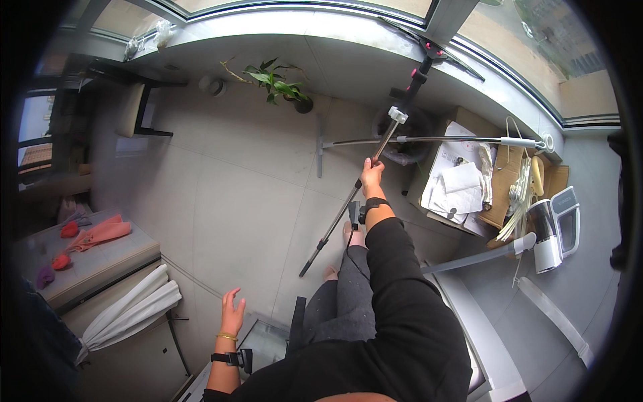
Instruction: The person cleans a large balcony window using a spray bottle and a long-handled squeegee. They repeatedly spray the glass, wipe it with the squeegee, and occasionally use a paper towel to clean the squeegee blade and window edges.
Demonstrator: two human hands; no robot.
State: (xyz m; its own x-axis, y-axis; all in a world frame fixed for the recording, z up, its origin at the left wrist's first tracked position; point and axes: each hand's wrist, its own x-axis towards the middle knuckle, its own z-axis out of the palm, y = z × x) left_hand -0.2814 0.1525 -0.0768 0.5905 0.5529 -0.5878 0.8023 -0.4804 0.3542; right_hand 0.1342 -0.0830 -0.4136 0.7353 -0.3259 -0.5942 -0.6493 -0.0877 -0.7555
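Observation:
My right hand (pixel 372 173) grips the metal shaft of a telescopic pole (pixel 333 225), which slants from the floor area near my feet up to the windowsill. At its far end, a dark squeegee-like head (pixel 431 49) with pink fittings and long thin blades rests against the sill and window frame. A white clamp (pixel 398 115) sits on the shaft above my hand. My left hand (pixel 232 312) hangs at the lower left, fingers apart and holding nothing. A second pole (pixel 452 139), ending in a grey T-shaped head (pixel 319 145), crosses behind the first.
A cardboard box (pixel 558 176) with papers (pixel 456 188) and a wire hanger stands on the right, beside a stick vacuum cleaner (pixel 547 238). Behind the poles is a clear bin (pixel 384 145). A potted plant (pixel 281 88) stands near the wall. Leftward, a cabinet (pixel 143 246) bears pink cloth.

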